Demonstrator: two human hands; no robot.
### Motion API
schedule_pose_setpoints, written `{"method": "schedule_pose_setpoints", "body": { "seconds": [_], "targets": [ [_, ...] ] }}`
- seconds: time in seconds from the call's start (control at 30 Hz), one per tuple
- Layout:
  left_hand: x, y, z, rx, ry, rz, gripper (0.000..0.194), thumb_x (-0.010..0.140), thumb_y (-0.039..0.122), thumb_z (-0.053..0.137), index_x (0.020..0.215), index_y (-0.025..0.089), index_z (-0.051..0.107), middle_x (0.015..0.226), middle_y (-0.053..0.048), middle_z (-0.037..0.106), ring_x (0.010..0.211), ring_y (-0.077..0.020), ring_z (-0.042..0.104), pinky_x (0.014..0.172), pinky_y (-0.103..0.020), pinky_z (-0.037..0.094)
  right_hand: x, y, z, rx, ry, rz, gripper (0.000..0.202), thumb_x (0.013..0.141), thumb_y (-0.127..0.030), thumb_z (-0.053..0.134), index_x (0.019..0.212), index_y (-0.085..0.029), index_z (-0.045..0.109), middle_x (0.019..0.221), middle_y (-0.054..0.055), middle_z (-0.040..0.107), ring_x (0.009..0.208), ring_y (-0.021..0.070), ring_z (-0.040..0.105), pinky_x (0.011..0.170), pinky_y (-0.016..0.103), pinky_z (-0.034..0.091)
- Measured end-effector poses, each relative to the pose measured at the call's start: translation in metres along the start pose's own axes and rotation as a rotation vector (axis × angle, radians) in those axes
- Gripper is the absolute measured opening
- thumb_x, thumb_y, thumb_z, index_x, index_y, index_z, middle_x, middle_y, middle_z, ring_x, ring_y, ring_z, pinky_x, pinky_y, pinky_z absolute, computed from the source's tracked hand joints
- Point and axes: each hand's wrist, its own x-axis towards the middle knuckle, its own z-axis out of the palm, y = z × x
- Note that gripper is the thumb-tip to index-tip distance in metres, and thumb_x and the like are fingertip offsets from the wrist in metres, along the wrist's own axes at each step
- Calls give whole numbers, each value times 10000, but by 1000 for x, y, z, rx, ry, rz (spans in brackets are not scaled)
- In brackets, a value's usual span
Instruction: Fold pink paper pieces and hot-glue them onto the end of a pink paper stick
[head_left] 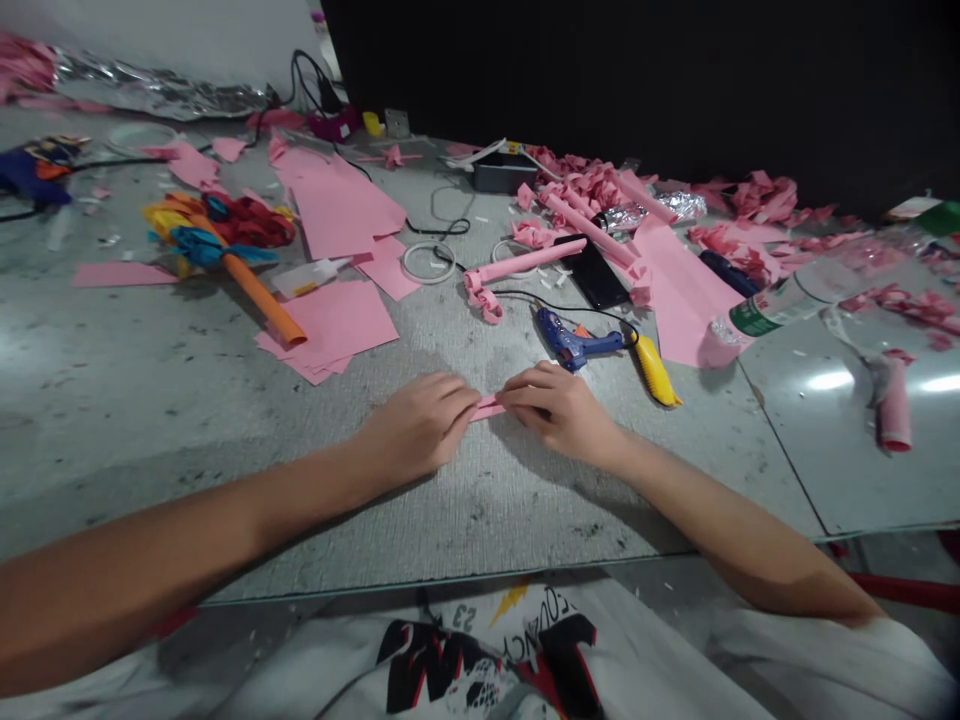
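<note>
A narrow folded strip of pink paper (488, 407) lies between my hands, low over the table near its front. My left hand (431, 418) pinches the strip's left end with the fingers closed. At the other end my right hand (559, 408) grips it the same way. Only the short middle of the strip shows; my fingers hide the ends. Just beyond my right hand rests a blue glue gun (577, 342), with a yellow utility knife (655, 370) to its right. Stacked pink paper sheets (341, 325) lie past my left hand.
An orange paper tube with colourful paper flowers (259, 295) lies on the left. Behind are a rolled pink tube (529, 262), a black phone (596, 272) and white rings (428, 262). A plastic bottle (780, 305) lies right. Crumpled pink paper (585, 185) lines the back.
</note>
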Motion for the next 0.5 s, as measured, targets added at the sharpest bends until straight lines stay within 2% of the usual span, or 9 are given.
{"method": "schedule_pose_setpoints", "body": {
  "seconds": [0.27,0.4,0.5],
  "targets": [
    [0,-5,1,101,-88,63,205,1059,91,514,1054,126,717,974,-94,658,937,-251,587,840,-395,506,-1,-2,-7,-203,-107,-80,244,1104,-175,543,1195,-197,768,1179,82,786,1010,254,648,896,433,520],
    [-2,-4,0,177,-82,110,209,1062,88,503,1030,127,706,951,-90,646,888,-242,565,798,-383,491,-2,-2,-8,-269,-119,-125,222,1091,-167,554,1101,-181,775,1195,87,780,1000,257,634,887,433,522],
    [-4,2,-6,300,-50,200,234,1068,83,473,1072,111,705,953,-101,661,860,-243,557,765,-381,474,-3,-2,-6,-267,-114,-125,229,1087,-157,546,1103,-180,773,1195,92,778,1004,256,631,886,434,530]
  ]
}}
